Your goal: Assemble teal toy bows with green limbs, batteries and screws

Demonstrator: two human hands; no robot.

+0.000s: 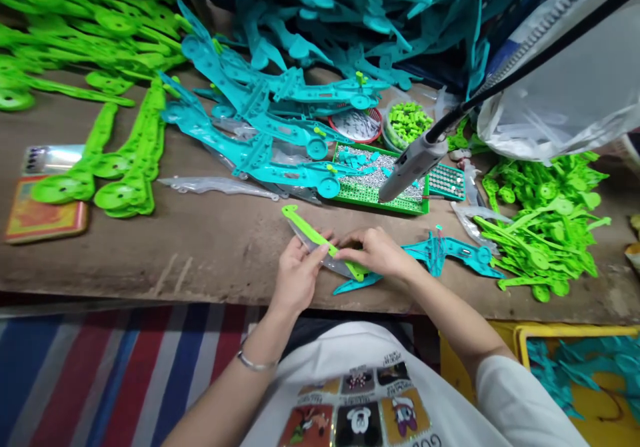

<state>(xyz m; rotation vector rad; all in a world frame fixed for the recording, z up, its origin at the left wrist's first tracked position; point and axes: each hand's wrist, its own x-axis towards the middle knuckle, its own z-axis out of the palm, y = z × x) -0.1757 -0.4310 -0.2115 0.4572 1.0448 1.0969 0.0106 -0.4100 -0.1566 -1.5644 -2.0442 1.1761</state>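
Head view. Left hand [296, 268]: fingers closed on a curved lime-green plastic strip [313, 235] and the translucent blade-shaped plastic piece [341, 266] along it, over the near middle of the brown wooden-looking surface [225, 257]. Right hand [374, 250]: fingers curled, fingertips at the strip; grip cannot be told. Turquoise plastic frame [430, 252], wired: right, partly beneath the right hand.

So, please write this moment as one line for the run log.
left hand: holding green-and-clear piece | right hand: at same piece | nearby: teal part on bench
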